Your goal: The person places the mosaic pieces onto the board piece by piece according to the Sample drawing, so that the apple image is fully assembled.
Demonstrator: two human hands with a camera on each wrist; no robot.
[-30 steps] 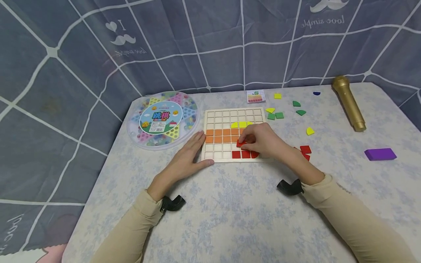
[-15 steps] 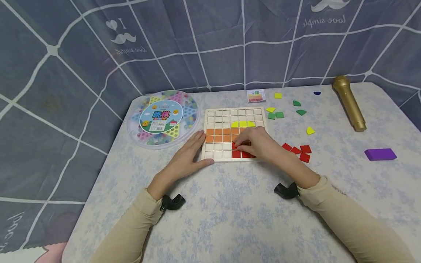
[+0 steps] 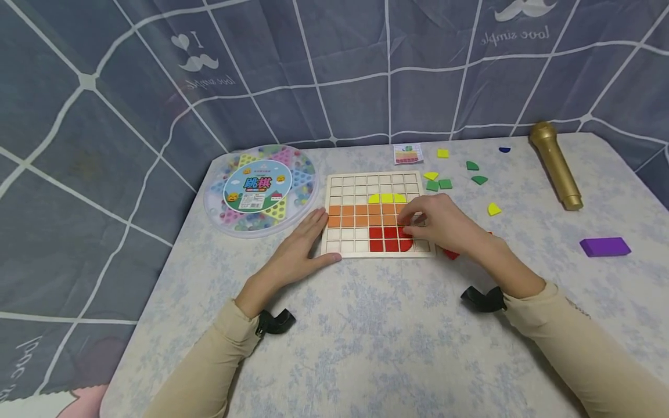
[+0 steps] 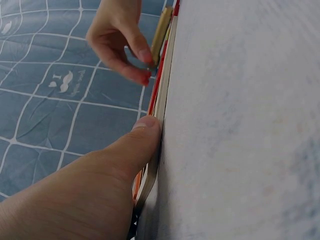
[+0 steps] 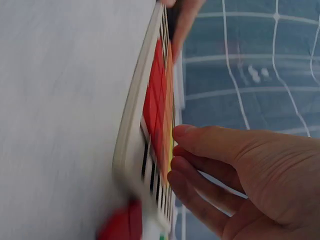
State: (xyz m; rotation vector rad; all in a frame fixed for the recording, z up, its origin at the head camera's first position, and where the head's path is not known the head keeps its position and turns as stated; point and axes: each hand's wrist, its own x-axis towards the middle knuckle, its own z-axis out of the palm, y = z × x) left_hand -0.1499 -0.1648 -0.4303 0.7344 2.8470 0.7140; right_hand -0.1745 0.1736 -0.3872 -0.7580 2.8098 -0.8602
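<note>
Board edge (image 3: 378,255): left hand (image 3: 295,249) touching, fingers straight; tablecloth (image 3: 366,331) in front
Right hand (image 3: 440,220): fingers parted, seemingly empty
Board (image 3: 347,234): pale grid, red tiles (image 3: 391,245)

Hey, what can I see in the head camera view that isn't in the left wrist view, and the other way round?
Only the head view shows the round game box, the small picture card and the purple block.

Only the left wrist view gives a close, nearly edge-on look at the board, with the left hand large in the foreground and its thumb at the board's edge.

Both show that board, both hands, including the right hand, plus red pieces, the gold microphone and the curtain.
</note>
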